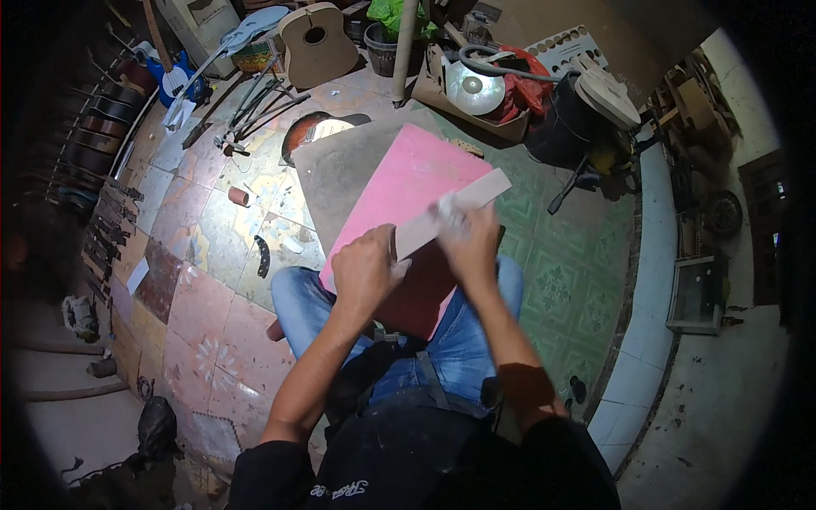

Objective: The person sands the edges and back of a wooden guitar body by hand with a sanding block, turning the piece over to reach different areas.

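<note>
A pale flat strip of wood (490,188) lies aslant above my lap, its far end pointing up to the right. My left hand (365,268) is closed on the strip's lower left end. My right hand (472,242), smeared by motion, presses a whitish wad (450,215) against the middle of the strip; whether it is cloth or paper I cannot tell. Below the hands a pink board (408,174) rests by my knees, its near part in shadow. A dark grey board (323,174) shows beside the pink one, on its left.
Metal clamps (255,110) and a sunburst guitar body (306,132) lie on the tiles ahead. Further off stand an unfinished guitar body (319,51), a blue guitar (172,76), a cardboard box (476,119) and a black bin (561,123). A brown cylinder (239,197) is on the left.
</note>
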### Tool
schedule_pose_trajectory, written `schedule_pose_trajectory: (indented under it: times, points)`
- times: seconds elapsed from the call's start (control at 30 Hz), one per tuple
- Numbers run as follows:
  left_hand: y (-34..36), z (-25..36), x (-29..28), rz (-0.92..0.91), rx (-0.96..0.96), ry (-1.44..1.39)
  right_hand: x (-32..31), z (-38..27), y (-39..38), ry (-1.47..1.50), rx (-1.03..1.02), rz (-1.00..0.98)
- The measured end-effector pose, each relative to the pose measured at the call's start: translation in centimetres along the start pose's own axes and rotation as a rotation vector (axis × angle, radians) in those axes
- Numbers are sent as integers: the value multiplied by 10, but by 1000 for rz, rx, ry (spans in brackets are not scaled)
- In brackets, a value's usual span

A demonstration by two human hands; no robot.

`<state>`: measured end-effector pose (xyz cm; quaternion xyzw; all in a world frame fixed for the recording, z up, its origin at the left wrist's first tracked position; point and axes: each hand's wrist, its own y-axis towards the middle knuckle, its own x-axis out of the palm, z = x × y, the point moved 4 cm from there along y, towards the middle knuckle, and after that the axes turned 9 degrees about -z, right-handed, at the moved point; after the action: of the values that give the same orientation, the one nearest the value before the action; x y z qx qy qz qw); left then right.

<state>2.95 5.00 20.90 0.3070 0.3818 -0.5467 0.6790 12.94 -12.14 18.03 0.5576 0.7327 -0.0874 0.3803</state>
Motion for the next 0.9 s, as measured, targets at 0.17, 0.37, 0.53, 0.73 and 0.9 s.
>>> schedule_pose_trajectory:
  times: [0.17, 0.37, 0.53, 0.73, 0.9]
  points:
    - [7, -11, -5, 15, -38, -26, -38, 52, 91, -202, 82, 332]
    - [-1, -55, -23, 45, 21, -114, -57, 120, 86, 1218, 448, -67]
    - [7, -59, -32, -16, 145, -114, -70, 66, 60, 1584, 285, -214]
    - [23, -88, -37, -33, 271, -295, -97, -13, 32, 1346, 158, 36]
    - [12, -107, -26, 302, 315, -188, -84, -52, 5, 1318, 110, -54]
